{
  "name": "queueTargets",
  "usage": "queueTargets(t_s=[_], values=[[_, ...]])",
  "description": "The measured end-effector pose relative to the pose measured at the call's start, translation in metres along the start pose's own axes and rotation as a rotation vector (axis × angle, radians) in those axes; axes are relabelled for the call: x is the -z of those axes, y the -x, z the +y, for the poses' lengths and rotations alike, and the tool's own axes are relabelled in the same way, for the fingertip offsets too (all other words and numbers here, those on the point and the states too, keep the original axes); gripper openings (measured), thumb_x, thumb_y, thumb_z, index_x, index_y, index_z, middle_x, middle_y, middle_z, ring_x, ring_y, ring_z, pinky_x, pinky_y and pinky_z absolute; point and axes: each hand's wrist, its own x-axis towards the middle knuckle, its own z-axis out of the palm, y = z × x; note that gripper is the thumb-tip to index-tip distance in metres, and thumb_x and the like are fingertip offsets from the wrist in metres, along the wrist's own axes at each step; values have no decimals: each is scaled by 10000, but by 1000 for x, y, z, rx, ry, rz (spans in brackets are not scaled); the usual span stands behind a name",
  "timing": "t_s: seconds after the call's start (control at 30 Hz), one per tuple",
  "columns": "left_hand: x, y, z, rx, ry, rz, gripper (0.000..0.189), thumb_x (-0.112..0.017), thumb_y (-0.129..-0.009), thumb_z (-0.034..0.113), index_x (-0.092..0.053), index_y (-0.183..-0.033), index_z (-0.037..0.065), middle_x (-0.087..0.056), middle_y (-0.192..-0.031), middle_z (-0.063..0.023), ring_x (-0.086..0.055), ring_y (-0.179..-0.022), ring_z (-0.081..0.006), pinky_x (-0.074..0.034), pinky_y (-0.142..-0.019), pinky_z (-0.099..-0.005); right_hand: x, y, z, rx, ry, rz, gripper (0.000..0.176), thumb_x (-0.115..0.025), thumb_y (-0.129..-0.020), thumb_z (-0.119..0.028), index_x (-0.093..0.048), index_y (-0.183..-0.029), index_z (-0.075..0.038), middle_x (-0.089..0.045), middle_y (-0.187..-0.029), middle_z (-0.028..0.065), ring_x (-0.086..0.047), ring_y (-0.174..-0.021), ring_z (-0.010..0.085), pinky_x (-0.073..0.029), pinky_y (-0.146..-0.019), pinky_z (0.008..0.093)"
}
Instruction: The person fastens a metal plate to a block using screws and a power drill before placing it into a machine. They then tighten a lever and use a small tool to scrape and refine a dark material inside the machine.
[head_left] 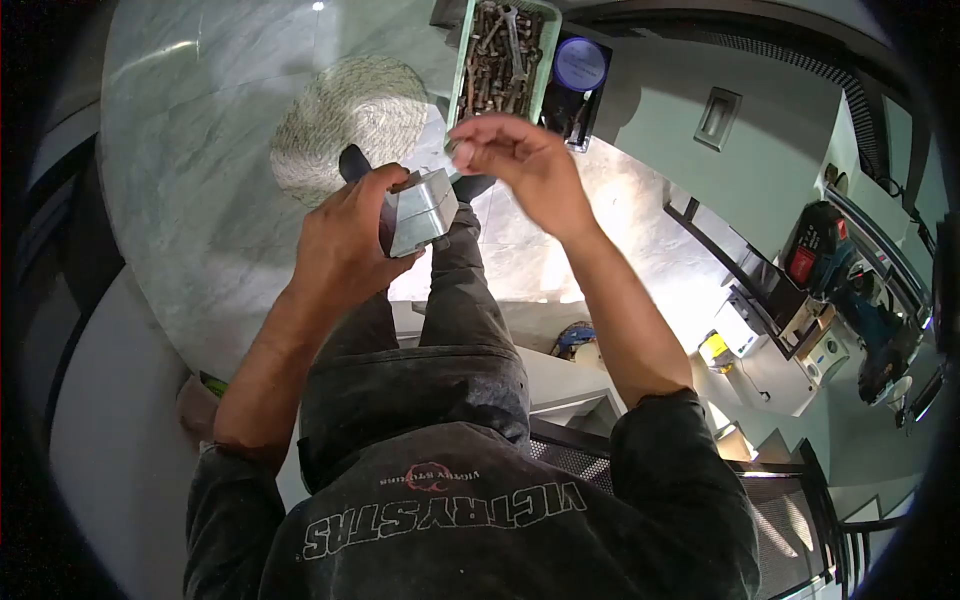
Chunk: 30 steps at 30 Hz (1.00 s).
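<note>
From left to right: a woven mat (345,125); your left hand (342,238), its fingers clasped about the metal block (427,210), which sits between your two hands; a green tray (551,48) of bolts (484,75), a wrench (516,45) on top; your right hand (530,170), fingers drawn narrow, whether pinching anything you cannot tell.

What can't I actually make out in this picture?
Head view:
- Whether the right hand pinches anything: too small and blurred at the fingertips.
- The metal block's palm-facing side: covered by the left hand.
- The near end of the green basket: partly behind the right hand.
</note>
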Motion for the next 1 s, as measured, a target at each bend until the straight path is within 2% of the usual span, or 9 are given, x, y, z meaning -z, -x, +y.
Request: queueTargets(t_s=[0.17, 0.3, 0.37, 0.57, 0.63, 0.73, 0.9, 0.97, 1.0], values=[[-1, -11, 9, -146, -107, -45, 758, -870, -590, 199, -478, -1222, 49, -635, -1096, -147, -633, -974, -344, -502, -830, -431, -4, 20, -21, 8, 195, -58, 169, -697, -863, -79, -701, -1021, -20, -689, -966, 46, -624, -877, 105, -513, -802, 259], [-5, -16, 17, -174, -158, -98, 745, -861, -605, 235, -482, -1217, 43, -635, -1084, -150, -626, -989, -350, -492, -860, -437, 13, 22, -24, -114, 141, -126, 172, -724, -838, -95, -716, -978, 4, -706, -887, 75, -636, -832, 103, -514, -789, 260], [-10, -17, 20, -206, -179, -143, 743, -858, -606, 236, -484, -1216, 37, -633, -1072, -147, -623, -987, -349, -495, -855, -442, 18, 24, -28, -199, 319, -140, 171, -738, -829, -118, -714, -933, 16, -708, -880, 83, -645, -829, 112, -515, -780, 256], [-15, -11, 43, -243, -207, -225, 743, -846, -611, 270, -485, -1218, 39, -623, -1088, -146, -616, -982, -349, -498, -835, -442, 26, 41, -24, -222, 344, -133, 116, -718, -809, -86, -701, -827, 27, -711, -819, 83, -653, -797, 121, -516, -764, 251], [-16, -4, 53, -273, -209, -212, 747, -837, -621, 286, -475, -1227, 42, -619, -1099, -158, -612, -998, -361, -493, -852, -447, 28, 55, -36, -177, 410, -129, 86, -673, -797, -42, -706, -843, 23, -712, -808, 77, -650, -779, 114, -511, -753, 258], [-8, 5, 83, -245, -256, -256, 779, -833, -624, 288, -446, -1246, 24, -608, -1146, -173, -603, -1040, -380, -478, -902, -461, 30, 83, -56, -119, 431, -101, 121, -687, -796, -92, -719, -870, -2, -709, -795, 59, -635, -746, 99, -505, -735, 254], [-2, 23, 128, -342, -340, -303, 781, -829, -627, 346, -463, -1226, 5, -612, -1110, -224, -609, -1025, -382, -479, -888, -458, 21, 142, -94, -52, 828, 10, 140, -670, -774, -211, -706, -824, -86, -688, -811, 145, -664, -806, 330, -513, -747, 413], [2, 30, 151, -410, -311, -274, 798, -811, -637, 412, -463, -1230, 5, -632, -1060, -230, -621, -982, -401, -489, -860, -459, 35, 163, -109, 2, 725, -70, 183, -687, -784, -245, -696, -819, -66, -680, -766, 144, -661, -765, 320, -504, -721, 401], [5, 34, 165, -419, -321, -294, 769, -798, -649, 358, -453, -1236, 0, -627, -1069, -216, -618, -995, -380, -500, -836, -454, 42, 172, -111, 11, 658, -111, 229, -679, -807, -279, -692, -808, -50, -682, -774, 145, -655, -768, 330, -501, -722, 405]])
